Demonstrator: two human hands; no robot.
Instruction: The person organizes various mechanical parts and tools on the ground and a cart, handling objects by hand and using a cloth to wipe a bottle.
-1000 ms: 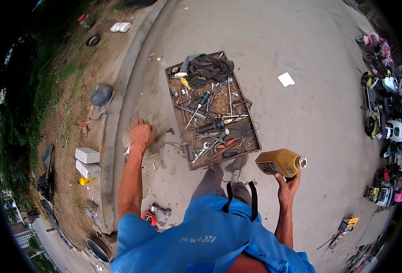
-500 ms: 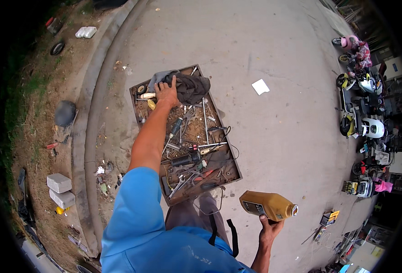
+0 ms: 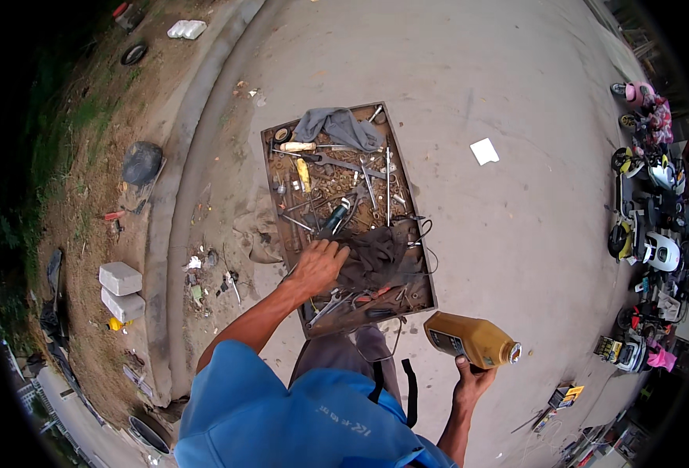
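Observation:
My left hand [image 3: 319,267] is over the near half of a shallow metal tool tray [image 3: 429,273], its fingers curled at the edge of a dark cloth [image 3: 372,256]. The cloth lies bunched over the tools there. In my right hand [image 3: 473,380], to the right of the tray, is a golden-brown plastic oil bottle [image 3: 465,341]. It is tipped on its side, its silvery mouth facing right. A grey cloth [image 3: 337,126] rests at the tray's far end, beside a wooden-handled tool [image 3: 298,147]. A wrench [image 3: 352,165] and a dark-handled screwdriver [image 3: 337,214] lie among small rusty hardware.
A black cable [image 3: 425,230] loops over the tray's right side. White card [image 3: 484,151] lies on the concrete farther right. Scooters [image 3: 660,251] line the right edge. On the left, a curb [image 3: 174,234] borders dirt with stacked pale blocks [image 3: 122,290].
My left hand has come back from the tray's far end to its near half, bringing the dark cloth along. The grey cloth is now uncovered. My right hand still holds the bottle.

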